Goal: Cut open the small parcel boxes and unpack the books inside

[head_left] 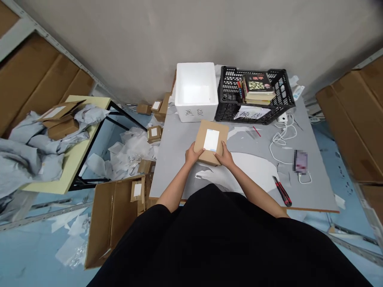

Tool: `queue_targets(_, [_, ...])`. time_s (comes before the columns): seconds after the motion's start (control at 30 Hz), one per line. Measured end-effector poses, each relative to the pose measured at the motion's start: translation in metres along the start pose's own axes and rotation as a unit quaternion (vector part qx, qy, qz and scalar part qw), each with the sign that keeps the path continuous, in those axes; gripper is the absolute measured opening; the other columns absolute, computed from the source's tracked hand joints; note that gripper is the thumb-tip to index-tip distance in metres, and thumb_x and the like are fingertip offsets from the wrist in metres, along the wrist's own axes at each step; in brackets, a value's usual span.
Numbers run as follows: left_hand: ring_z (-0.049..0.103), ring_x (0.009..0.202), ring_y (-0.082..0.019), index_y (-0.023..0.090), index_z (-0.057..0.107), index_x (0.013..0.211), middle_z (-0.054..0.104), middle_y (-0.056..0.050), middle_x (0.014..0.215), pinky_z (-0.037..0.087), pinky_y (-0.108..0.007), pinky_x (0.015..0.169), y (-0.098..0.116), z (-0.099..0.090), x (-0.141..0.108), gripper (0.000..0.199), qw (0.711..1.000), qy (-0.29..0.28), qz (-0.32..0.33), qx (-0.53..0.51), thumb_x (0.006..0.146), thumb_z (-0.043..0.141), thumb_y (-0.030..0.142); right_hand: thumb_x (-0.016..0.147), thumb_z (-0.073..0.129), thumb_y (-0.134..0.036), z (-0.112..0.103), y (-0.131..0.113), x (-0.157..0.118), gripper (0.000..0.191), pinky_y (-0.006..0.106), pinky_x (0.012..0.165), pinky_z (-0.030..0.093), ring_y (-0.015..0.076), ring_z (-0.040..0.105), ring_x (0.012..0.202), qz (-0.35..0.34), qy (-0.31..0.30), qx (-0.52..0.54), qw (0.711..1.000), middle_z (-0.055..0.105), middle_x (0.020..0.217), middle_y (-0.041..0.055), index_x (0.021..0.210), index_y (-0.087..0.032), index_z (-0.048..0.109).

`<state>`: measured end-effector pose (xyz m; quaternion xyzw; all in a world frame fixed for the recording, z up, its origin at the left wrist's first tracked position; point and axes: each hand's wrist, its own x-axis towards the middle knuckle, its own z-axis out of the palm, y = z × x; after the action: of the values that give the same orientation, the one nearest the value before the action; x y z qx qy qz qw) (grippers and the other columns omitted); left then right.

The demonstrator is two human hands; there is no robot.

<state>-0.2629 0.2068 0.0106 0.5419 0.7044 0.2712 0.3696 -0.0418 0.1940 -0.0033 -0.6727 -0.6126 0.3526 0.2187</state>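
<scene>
Between my two hands is a brown cardboard box (202, 137) with a white label (211, 140) on its top face. My left hand (192, 154) grips its left side, thumb on top near the label's lower edge. On the right side my right hand (225, 156) clasps the same box, its thumb also at the label. The fingers under the box are hidden. Below it lie a grey table (176, 139) and a torn white sheet (251, 169). A red and black utility knife (282, 191) rests to the right of my right hand.
A white foam box (196, 107) and a black crate (229, 115) holding books (259, 85) stand at the table's back. A phone (300, 162) with a white cable lies right. Grey parcels (44, 139) cover a yellow table (74, 159); an open carton (101, 223) sits on the floor.
</scene>
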Motion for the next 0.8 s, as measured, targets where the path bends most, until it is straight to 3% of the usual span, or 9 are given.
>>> queue_targets(0.2, [0.071,0.106,-0.028,0.03,0.056,0.137,0.075,-0.004,0.115,0.055,-0.037,0.088,0.024,0.051,-0.056,0.061,0.999,-0.047,0.021,-0.016,0.082,0.073,0.051,0.082,0.065,-0.044,-0.05,0.041,-0.059,0.091,0.051,0.11,0.046,0.0331,0.052,0.136,0.034,0.03,-0.01,0.999,0.047,0.155,0.0101,0.161,-0.024,0.024])
queue_targets(0.43, [0.07,0.111,-0.027,0.034,0.049,0.144,0.072,-0.001,0.125,0.056,-0.039,0.09,0.038,0.103,-0.123,0.066,0.995,-0.078,0.032,-0.053,0.083,0.072,0.048,0.082,0.065,-0.043,-0.099,0.089,-0.11,0.088,0.052,0.112,0.044,0.0331,0.051,0.138,0.026,0.016,-0.004,1.0,0.044,0.158,0.0094,0.16,-0.025,0.028])
queue_targets(0.63, [0.068,0.114,-0.026,0.032,0.052,0.145,0.071,0.001,0.127,0.054,-0.036,0.096,0.048,0.133,-0.143,0.067,0.992,-0.094,0.043,-0.079,0.082,0.073,0.045,0.084,0.062,-0.048,-0.112,0.117,-0.155,0.088,0.05,0.116,0.04,0.0321,0.043,0.144,0.037,0.054,0.008,0.998,0.038,0.162,0.0083,0.16,-0.025,0.024])
queue_targets(0.8, [0.063,0.123,-0.028,0.025,0.063,0.138,0.069,-0.001,0.133,0.051,-0.036,0.103,0.056,0.15,-0.144,0.061,0.975,-0.15,0.062,-0.15,0.081,0.071,0.048,0.085,0.06,-0.052,-0.109,0.132,-0.194,0.09,0.051,0.116,0.039,0.0332,0.03,0.151,0.067,0.086,0.046,0.993,0.032,0.164,0.0104,0.16,-0.023,0.021])
